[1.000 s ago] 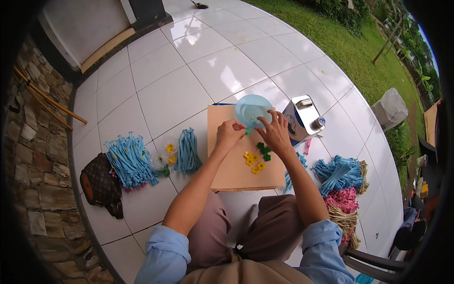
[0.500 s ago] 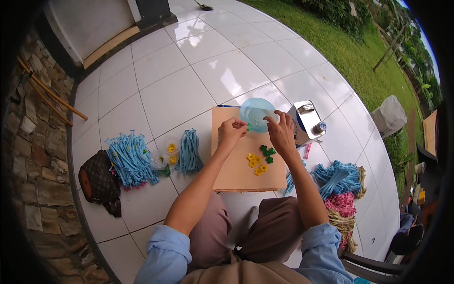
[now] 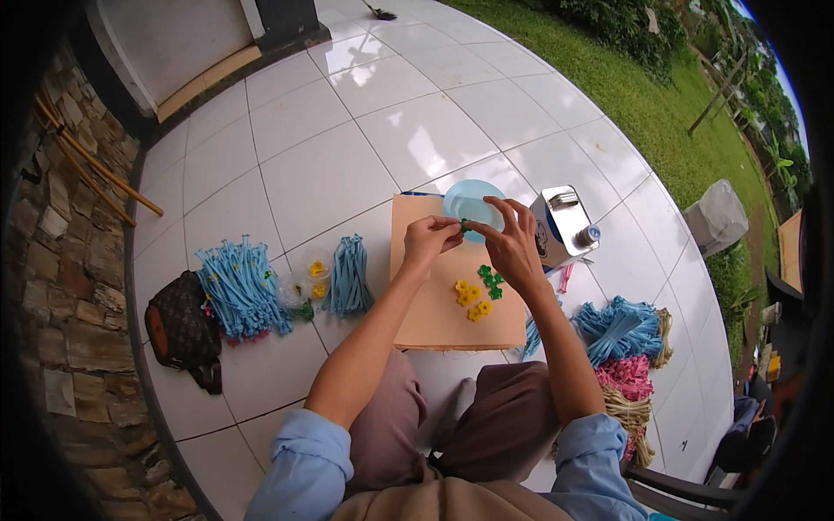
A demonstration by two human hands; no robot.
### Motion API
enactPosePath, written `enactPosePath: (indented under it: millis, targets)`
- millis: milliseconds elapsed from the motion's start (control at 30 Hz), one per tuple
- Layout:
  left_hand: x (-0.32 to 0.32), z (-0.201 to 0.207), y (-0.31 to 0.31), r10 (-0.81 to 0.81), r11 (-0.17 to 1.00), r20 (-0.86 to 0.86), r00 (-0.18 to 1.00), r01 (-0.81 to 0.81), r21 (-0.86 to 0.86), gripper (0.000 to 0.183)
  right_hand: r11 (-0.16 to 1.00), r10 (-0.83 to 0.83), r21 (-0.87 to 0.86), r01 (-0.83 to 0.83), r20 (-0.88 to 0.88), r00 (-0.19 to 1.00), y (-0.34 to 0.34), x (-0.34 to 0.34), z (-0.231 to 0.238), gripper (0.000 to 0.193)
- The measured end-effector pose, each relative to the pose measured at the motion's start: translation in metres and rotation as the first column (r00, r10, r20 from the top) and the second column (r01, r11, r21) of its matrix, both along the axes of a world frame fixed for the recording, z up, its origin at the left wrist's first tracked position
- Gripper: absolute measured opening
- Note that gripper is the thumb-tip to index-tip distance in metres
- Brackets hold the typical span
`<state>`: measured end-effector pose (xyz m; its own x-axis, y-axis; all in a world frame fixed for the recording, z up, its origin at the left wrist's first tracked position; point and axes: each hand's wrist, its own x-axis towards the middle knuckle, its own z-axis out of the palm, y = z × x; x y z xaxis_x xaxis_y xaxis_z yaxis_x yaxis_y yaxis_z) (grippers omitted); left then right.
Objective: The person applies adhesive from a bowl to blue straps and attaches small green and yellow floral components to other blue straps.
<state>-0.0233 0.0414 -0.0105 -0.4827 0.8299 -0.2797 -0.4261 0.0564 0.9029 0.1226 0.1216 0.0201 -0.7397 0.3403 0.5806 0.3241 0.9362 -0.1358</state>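
Observation:
Over the far part of a brown cardboard sheet (image 3: 426, 304), my left hand (image 3: 427, 245) pinches a small green plastic flower (image 3: 465, 225). From the other side my right hand (image 3: 514, 247) meets that flower with its index finger and thumb, the other fingers raised. Just beyond both hands is a translucent blue bowl (image 3: 473, 189); its contents are too small to make out. On the cardboard, nearer me, several yellow flowers (image 3: 466, 293) lie beside several green flowers (image 3: 490, 276).
Right of the cardboard stands a metal tin (image 3: 556, 230), then blue bundles (image 3: 621, 330), pink bundles (image 3: 625, 375) and beige bundles. At left are two blue bundles (image 3: 347, 278), clear bags with yellow flowers (image 3: 318, 269) and a brown bag (image 3: 182, 321). White tiles surround everything.
My right hand has come from over the bowl toward the left hand, and its fingertips now touch the green flower. The left hand has shifted slightly to the right.

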Motion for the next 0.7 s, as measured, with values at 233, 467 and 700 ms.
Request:
enactPosePath:
  millis: [233,467,700]
  targets:
    - [0.0,0.001,-0.001,-0.001,1.0,0.027,1.0,0.001,0.003,0.02,1.0,0.024,0.018,-0.024,0.017,1.0,0.002,0.0,0.0,0.035]
    - [0.001,0.001,-0.003,0.005,1.0,0.06,0.998,-0.005,0.006,0.019,1.0,0.024,0.006,-0.024,0.004,1.0,-0.001,0.002,0.006,0.035]
    - [-0.008,-0.017,-0.01,-0.158,0.952,-0.49,0.858,0.0,-0.306,0.01,0.694,0.032,-0.719,-0.03,-0.011,0.999,0.014,0.021,-0.014,0.026]
